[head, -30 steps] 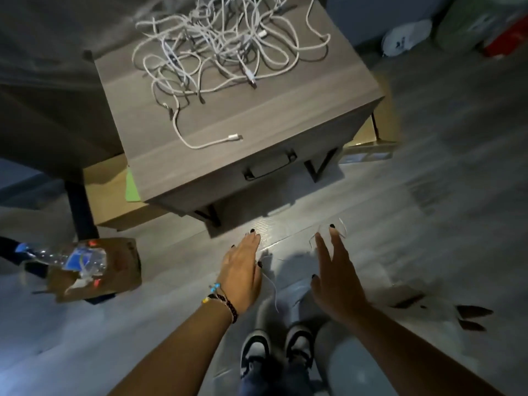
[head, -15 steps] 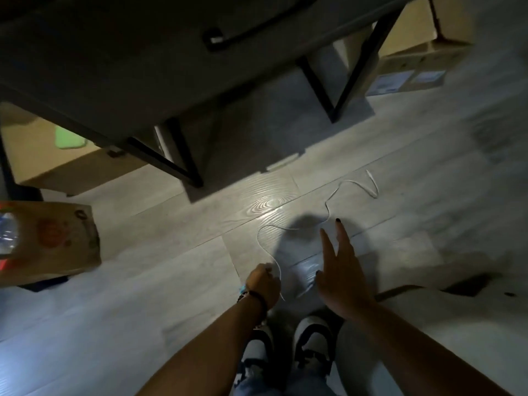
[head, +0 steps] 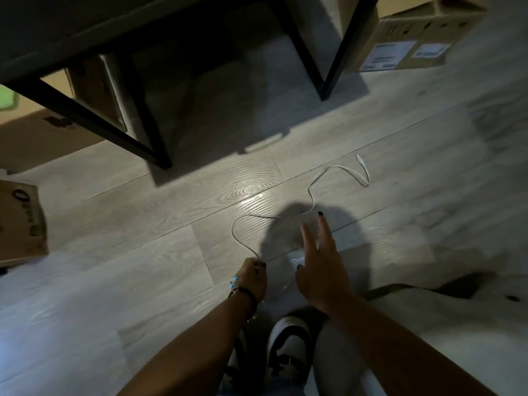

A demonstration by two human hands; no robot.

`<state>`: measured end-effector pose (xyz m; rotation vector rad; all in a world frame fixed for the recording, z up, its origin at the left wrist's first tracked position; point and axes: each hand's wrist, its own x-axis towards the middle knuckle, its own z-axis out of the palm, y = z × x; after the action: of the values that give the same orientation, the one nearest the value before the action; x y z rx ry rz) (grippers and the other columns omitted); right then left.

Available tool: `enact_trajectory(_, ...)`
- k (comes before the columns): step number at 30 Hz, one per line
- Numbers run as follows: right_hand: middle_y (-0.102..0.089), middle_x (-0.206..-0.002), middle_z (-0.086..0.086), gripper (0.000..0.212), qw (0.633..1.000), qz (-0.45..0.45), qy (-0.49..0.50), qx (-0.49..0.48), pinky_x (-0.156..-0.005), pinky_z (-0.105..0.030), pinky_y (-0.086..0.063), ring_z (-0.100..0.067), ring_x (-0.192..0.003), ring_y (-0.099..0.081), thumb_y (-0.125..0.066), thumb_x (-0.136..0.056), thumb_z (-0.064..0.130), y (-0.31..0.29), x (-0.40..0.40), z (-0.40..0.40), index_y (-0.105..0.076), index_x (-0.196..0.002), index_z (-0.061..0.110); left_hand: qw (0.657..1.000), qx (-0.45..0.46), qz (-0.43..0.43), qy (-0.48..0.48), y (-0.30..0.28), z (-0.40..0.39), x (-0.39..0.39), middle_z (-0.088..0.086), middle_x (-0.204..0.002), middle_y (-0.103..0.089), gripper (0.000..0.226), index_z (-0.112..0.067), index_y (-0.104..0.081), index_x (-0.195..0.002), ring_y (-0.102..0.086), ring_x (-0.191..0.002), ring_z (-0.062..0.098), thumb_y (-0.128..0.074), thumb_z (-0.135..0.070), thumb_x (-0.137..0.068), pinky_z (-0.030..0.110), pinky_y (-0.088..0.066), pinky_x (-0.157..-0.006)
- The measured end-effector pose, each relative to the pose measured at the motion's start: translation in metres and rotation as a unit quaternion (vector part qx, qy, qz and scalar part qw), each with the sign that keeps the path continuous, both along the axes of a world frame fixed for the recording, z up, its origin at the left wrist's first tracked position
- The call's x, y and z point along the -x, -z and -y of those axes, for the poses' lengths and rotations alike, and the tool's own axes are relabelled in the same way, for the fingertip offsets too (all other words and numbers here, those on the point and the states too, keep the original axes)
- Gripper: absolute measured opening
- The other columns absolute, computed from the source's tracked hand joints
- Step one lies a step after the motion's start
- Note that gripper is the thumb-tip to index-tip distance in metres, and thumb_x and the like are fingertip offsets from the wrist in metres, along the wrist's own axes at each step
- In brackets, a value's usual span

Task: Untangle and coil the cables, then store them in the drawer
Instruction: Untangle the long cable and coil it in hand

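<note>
A thin white cable (head: 311,192) lies in loose curves on the grey wood floor, its plug end at the far right. My left hand (head: 253,277) pinches the near end of this cable just above the floor. My right hand (head: 320,264) hovers beside it with fingers straight and spread, pointing toward the cable's middle, holding nothing. The underside and black legs of the nightstand (head: 148,130) fill the top of the view; its top, its drawer front and the cable pile are out of sight.
A cardboard box (head: 411,38) with white labels stands behind the nightstand's right leg (head: 337,64). Another box (head: 31,132) sits at the left and a brown paper bag (head: 20,224) at the far left. My shoes (head: 288,347) are at the bottom.
The view has dropped from the nightstand top to the floor. My left hand went from flat and open to pinching the cable's near end; the right hand stays open.
</note>
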<state>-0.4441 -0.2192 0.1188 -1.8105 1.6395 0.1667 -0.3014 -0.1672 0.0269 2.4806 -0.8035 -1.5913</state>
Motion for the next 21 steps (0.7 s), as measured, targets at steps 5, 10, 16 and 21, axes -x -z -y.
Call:
enact_trajectory(5, 0.023, -0.158, -0.004, 0.079, 1.000, 0.003, 0.011, -0.002, -0.107, -0.029, -0.032, -0.026, -0.146, -0.009, -0.052, -0.090, 0.010, -0.059, 0.010, 0.010, -0.006, -0.154, 0.022, 0.993, 0.104, 0.045, 0.043, -0.097, 0.019, 0.000, 0.013, -0.096, -0.062, 0.022, -0.009, -0.061, -0.096, -0.056, -0.089, 0.030, -0.041, -0.018, -0.098, 0.029, -0.034, -0.067)
enact_trajectory(10, 0.018, -0.160, -0.003, 0.082, 1.000, 0.026, -0.008, -0.009, -0.109, -0.030, -0.033, -0.024, -0.147, -0.011, -0.057, -0.091, 0.016, -0.142, 0.005, 0.026, -0.004, -0.154, 0.023, 0.972, 0.201, 0.069, 0.100, -0.213, 0.041, -0.005, 0.004, -0.103, -0.058, 0.025, -0.014, -0.066, -0.109, -0.057, -0.091, 0.021, -0.044, -0.020, -0.098, 0.026, -0.042, -0.075)
enact_trajectory(16, -0.017, -0.158, -0.015, 0.079, 0.994, 0.070, -0.036, 0.071, -0.104, -0.020, -0.030, -0.025, -0.139, -0.035, -0.062, -0.086, 0.011, -0.255, -0.010, 0.054, -0.019, -0.152, 0.014, 0.936, 0.318, 0.084, 0.125, -0.352, 0.062, -0.012, -0.002, -0.090, -0.051, 0.017, -0.017, -0.068, -0.098, -0.050, -0.074, 0.003, -0.052, -0.018, -0.096, 0.014, -0.042, -0.068)
enact_trajectory(21, -0.044, -0.145, -0.020, 0.036, 0.971, 0.091, -0.135, 0.173, -0.084, -0.038, -0.057, -0.039, -0.127, -0.049, -0.045, -0.085, 0.000, -0.346, -0.010, 0.071, -0.062, -0.116, -0.006, 0.909, 0.386, 0.077, 0.137, -0.460, 0.065, -0.014, -0.005, -0.090, -0.047, 0.013, -0.017, -0.068, -0.093, -0.048, -0.083, -0.006, -0.055, -0.016, -0.094, 0.001, -0.034, -0.067)
